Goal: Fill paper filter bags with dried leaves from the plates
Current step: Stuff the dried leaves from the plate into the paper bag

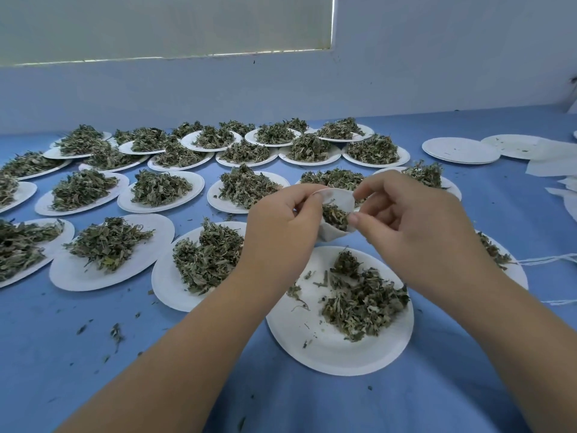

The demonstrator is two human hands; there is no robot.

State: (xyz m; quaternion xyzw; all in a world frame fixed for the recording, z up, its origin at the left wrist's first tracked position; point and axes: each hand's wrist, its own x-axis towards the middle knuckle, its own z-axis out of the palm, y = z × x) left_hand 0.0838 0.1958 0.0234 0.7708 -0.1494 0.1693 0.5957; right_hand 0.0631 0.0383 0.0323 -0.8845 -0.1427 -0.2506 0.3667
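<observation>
Nearest on the blue table lie scattered crumbs of leaf, and both bare forearms reach forward over them. Just past the crumbs sits the working plate, whose pile of dried leaves is thinned and spread, with much bare white paper showing.

Above this plate's far edge the two hands hold one small white bag up in the air, its mouth pulled open toward the camera. The left hand has its fingers curled and pinching the bag's left rim. The right hand pinches the right side between thumb and forefinger. A dark tuft of leaves already sits inside, so by my reading this bag is partly filled and not yet closed.

Beyond the hands, row after row of heaped plates runs back toward the wall, all of them looking untouched. At the far right stand a few empty plates, stacked or overlapping, and beside them some flat unfilled bags. Thin white strings trail in from the right edge.

Judged from the few emptied plates against the many full ones, the job is in its early part. No finished bags can be made out here.
</observation>
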